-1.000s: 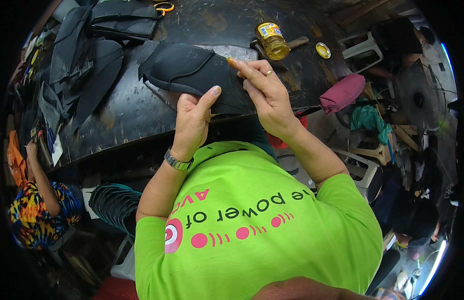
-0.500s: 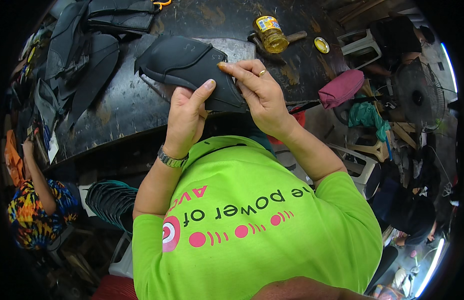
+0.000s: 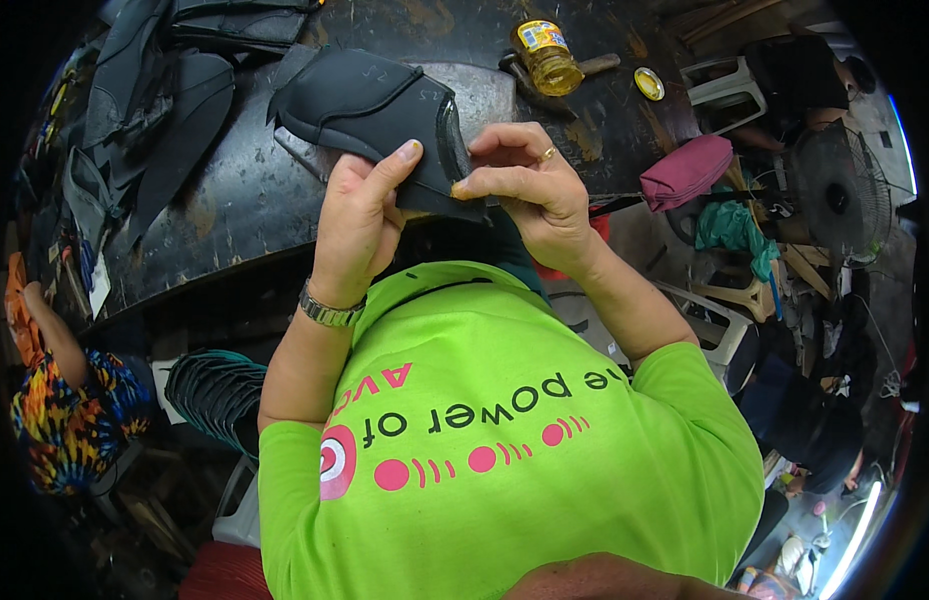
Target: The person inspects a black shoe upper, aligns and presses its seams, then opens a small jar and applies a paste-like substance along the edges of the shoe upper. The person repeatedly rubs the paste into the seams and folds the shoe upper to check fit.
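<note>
A black shoe upper piece (image 3: 370, 105) with a curved overlay and small pale marks is held slanted above the near edge of the table. My left hand (image 3: 370, 215) is closed on its near side, thumb on top and fingers beneath. At the right end, my right hand (image 3: 530, 190) pinches the edge strip between thumb and bent forefinger. Along that edge a greyish, glossy band (image 3: 451, 140) shows. Yellowish-brown residue sits on the right thumb tip. The underside of the piece and my left fingertips are hidden.
A jar of yellow liquid (image 3: 548, 58) stands by a hammer (image 3: 597, 64), with a yellow lid (image 3: 648, 84) nearby. More black pieces (image 3: 175, 130) lie at left. A maroon pouch (image 3: 687, 172) sits at the table's right edge. A co-worker in a colourful shirt (image 3: 80, 415) is at far left.
My right thumb has slid down the right end of the piece toward its near corner. The edge there now appears turned up, showing the greyish band. My left hand keeps its hold.
</note>
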